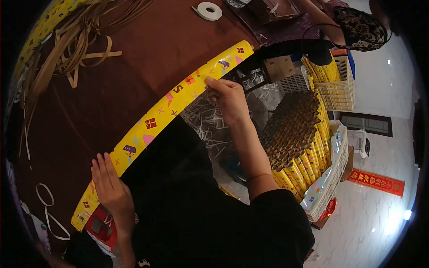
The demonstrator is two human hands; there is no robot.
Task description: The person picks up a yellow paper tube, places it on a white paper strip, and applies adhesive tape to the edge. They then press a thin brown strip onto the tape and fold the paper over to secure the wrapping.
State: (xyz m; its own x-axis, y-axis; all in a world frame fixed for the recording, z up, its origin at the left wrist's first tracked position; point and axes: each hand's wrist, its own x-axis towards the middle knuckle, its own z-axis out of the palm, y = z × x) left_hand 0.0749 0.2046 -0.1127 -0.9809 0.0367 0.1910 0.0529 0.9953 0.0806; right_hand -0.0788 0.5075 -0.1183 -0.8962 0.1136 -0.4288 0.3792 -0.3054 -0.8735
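Head view: long yellow printed paper-wrapped tube [172, 105] lies along edge of brown worktop [134, 58]. L hand [109, 183] flat, fingers extended, pressing tube's near end; grips nothing. R hand [228, 96] pinches tube's paper edge nr far end, fingers curled. White tape roll [209, 10] on worktop, well apart. White basket of yellow tubes [308, 147] beside R forearm.

Craft workshop: stacked wrapped tubes [297, 134] in baskets, tape roll [209, 10], worktable [134, 67].
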